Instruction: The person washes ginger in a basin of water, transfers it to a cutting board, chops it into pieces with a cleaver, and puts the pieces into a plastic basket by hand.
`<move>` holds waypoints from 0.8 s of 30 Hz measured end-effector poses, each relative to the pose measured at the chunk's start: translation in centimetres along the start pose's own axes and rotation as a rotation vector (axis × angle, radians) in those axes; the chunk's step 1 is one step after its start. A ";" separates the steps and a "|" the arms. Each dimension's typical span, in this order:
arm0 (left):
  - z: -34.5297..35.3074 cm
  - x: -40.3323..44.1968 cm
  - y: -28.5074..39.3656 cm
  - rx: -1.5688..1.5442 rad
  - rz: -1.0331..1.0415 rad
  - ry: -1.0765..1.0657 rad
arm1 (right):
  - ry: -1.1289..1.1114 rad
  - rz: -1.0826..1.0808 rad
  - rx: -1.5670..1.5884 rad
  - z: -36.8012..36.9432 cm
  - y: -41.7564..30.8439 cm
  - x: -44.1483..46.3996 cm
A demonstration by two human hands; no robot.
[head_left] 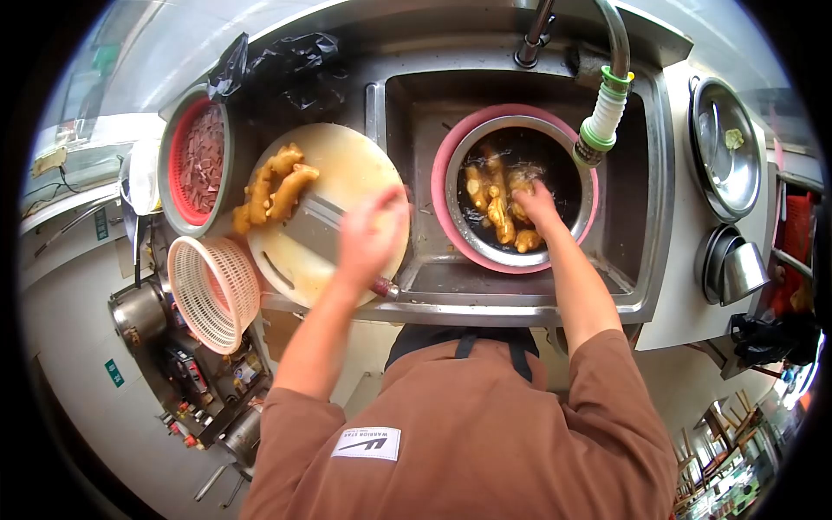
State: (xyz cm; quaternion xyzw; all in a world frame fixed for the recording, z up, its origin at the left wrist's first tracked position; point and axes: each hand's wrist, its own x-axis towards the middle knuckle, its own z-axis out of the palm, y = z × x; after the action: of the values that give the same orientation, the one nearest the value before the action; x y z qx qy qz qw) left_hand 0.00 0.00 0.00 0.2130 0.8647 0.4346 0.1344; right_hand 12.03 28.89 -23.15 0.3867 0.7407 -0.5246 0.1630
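Over the round cutting board (347,143) my left hand (374,230) is smeared by motion, so its fingers do not show clearly. Beneath it lies a cleaver (305,232), its wide blade flat on the board and its dark handle toward me. Knobbly ginger (276,191) rests on the board's left side. My right hand (535,204) reaches into a metal basin (459,221) of dark water, its fingers closed around a piece of ginger (518,180) and partly hidden by splashes. Several more ginger pieces (497,212) lie in the water beside it.
The metal basin sits in a pink basin (442,165) inside the sink (416,282). A hose (600,130) hangs at the right. Left stand a red colander (178,165) of cut pieces and a white basket (204,295). Metal bowls (745,269) are on the right counter.
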 end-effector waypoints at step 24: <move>21.3 4.8 -0.7 -1.046 -0.732 -0.172 | -0.302 -0.127 0.680 -3.3 -2.9 -7.1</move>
State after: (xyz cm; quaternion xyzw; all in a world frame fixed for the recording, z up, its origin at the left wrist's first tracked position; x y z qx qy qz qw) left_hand 4.50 16.74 -13.24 -0.1553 0.5413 0.7063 0.4290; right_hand 15.01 28.58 -15.39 0.2903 0.5144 -0.8007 0.0999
